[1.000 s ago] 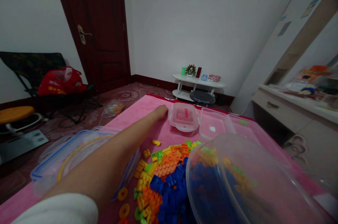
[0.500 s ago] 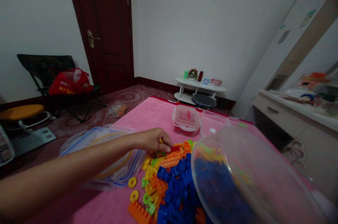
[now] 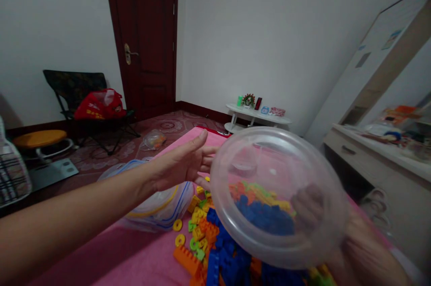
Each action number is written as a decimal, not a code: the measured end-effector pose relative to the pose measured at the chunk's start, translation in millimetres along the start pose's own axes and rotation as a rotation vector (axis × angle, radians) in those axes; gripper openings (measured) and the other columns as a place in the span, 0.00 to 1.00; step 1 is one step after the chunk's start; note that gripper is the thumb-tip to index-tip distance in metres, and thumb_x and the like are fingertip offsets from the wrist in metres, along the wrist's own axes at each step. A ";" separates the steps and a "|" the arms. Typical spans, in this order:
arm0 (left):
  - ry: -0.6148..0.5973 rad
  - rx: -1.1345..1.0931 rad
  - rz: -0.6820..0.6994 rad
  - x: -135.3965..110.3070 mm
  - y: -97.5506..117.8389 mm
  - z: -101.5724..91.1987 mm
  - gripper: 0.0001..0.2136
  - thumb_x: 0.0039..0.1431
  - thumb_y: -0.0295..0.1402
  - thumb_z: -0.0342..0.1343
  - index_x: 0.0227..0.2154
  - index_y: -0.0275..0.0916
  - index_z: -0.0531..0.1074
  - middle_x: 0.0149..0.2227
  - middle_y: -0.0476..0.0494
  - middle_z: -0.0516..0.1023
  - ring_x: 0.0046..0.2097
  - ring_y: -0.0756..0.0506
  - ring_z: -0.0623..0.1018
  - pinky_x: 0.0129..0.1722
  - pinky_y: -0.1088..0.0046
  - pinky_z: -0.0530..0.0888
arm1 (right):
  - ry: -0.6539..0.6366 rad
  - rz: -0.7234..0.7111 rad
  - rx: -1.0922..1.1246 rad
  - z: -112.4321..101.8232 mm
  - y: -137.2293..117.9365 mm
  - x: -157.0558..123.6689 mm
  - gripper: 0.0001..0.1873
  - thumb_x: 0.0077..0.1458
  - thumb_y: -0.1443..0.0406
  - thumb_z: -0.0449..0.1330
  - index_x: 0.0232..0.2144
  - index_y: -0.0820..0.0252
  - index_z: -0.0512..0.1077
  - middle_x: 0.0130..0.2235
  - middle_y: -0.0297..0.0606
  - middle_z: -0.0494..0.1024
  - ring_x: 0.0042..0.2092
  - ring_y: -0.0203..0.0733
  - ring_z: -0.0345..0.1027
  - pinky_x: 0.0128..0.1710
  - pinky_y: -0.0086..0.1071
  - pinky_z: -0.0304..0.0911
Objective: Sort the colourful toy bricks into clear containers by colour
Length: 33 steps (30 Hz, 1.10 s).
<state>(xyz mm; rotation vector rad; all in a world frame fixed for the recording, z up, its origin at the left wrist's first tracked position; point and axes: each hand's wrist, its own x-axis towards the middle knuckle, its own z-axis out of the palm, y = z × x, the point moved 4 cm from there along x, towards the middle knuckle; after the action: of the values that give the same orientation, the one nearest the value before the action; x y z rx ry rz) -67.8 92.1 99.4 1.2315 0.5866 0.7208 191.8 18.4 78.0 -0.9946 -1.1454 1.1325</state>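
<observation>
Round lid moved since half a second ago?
Yes. Judged against the white table, the round lid has shifted left and up in view, now overlapping the table's lower part.

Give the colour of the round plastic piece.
The round plastic piece is translucent and colourless, best seen in the head view.

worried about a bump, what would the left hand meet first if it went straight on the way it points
Likely the edge of the round clear plastic piece: the left hand points at it, but depth is unclear and it might pass behind.
</observation>
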 end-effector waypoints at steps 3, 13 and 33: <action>0.059 0.005 0.000 -7.2 2.6 -10.6 0.23 0.53 0.49 0.54 0.45 0.36 0.72 0.40 0.39 0.77 0.44 0.41 0.75 0.43 0.63 0.71 | 0.006 0.006 0.088 20.4 -14.5 14.8 0.08 0.47 0.60 0.64 0.31 0.56 0.73 0.28 0.34 0.75 0.26 0.35 0.67 0.19 0.25 0.61; 0.307 0.469 0.397 2.8 41.3 -28.1 0.10 0.46 0.35 0.62 0.29 0.35 0.70 0.25 0.50 0.72 0.27 0.52 0.71 0.31 0.76 0.69 | 0.232 -0.080 -0.122 7.0 14.1 42.2 0.23 0.48 0.55 0.63 0.46 0.56 0.71 0.49 0.40 0.74 0.45 0.42 0.69 0.36 0.28 0.66; 0.491 1.634 0.369 127.9 -32.7 -95.8 0.23 0.46 0.30 0.58 0.50 0.37 0.71 0.53 0.34 0.69 0.54 0.38 0.68 0.53 0.62 0.65 | -0.073 -0.068 -0.632 -18.5 29.9 47.0 0.14 0.49 0.55 0.58 0.31 0.60 0.74 0.34 0.37 0.77 0.38 0.42 0.70 0.41 0.31 0.64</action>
<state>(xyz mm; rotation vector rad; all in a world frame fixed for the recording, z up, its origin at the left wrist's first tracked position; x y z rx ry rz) -50.6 244.0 42.5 2.7375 1.5181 0.8269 207.9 69.3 53.5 -1.3843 -1.6331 0.7619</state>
